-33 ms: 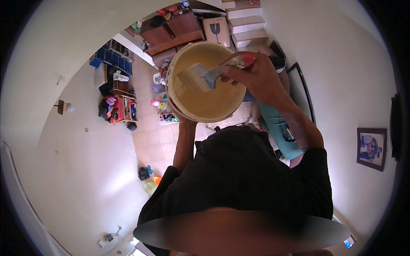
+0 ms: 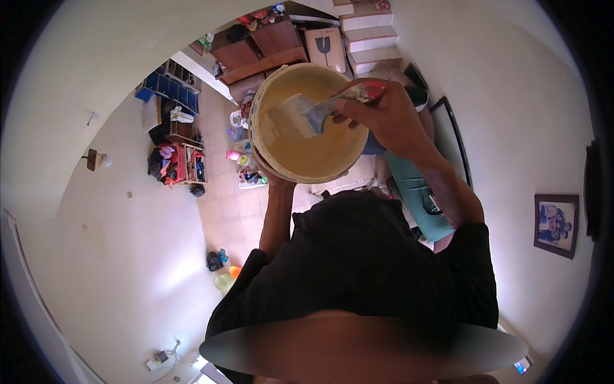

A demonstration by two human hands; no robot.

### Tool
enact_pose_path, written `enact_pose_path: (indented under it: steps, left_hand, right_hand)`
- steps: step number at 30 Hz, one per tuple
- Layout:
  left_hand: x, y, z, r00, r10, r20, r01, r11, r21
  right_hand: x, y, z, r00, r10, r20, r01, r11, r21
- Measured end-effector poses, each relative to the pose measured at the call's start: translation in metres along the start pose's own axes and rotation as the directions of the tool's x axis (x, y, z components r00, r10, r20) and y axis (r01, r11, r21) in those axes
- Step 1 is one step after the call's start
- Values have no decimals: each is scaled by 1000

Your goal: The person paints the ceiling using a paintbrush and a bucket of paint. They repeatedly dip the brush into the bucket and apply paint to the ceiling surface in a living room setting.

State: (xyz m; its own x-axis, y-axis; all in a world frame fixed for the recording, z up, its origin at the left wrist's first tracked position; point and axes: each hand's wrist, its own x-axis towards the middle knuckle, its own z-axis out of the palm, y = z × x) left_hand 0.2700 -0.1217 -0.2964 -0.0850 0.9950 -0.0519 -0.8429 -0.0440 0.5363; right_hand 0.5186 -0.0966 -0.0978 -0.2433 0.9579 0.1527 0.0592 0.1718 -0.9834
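Note:
A round cream-coloured bucket (image 2: 300,176) is held up in front of me, tilted so that I see into it. Yellowish-cream paint (image 2: 320,153) coats or fills its inside; how deep it is I cannot tell. My left hand (image 2: 277,178) supports the bucket from below at its near left side, its fingers mostly hidden. In my right hand (image 2: 387,118) is a wide flat paintbrush (image 2: 313,118), gripped by its red-ended handle. The brush points left, its pale, paint-covered bristles over the bucket's opening. Whether they touch the paint is unclear.
Tiled stairs (image 2: 371,38) rise at the far side beside a cardboard box (image 2: 326,50) and a brown wooden cabinet (image 2: 256,48). A green padded seat (image 2: 416,195) lies to the right. A cluttered rack (image 2: 185,163) stands left. A framed picture (image 2: 556,225) hangs on the right wall.

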Motion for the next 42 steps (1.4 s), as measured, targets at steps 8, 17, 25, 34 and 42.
enact_pose_path:
  steps: [8,17,25,34,42]
  left_hand:
    - [18,-3,8,992,13,126,3,992,-123]
    - [9,-4,30,976,-5,218,51,977,-206]
    - [18,-10,13,992,-75,100,93,975,-200]
    - [11,-3,38,994,-78,74,75,997,35]
    - [17,-10,23,979,-68,193,103,979,-174]
  right_hand:
    - [10,-6,3,983,-136,120,153,978,-142]
    - [7,11,12,983,-53,175,54,999,-2]
    - [5,14,24,920,-351,174,387,885,-259]
    - [-2,2,8,938,-163,306,188,981,-55]
    - [-4,12,2,978,113,173,-142,975,168]
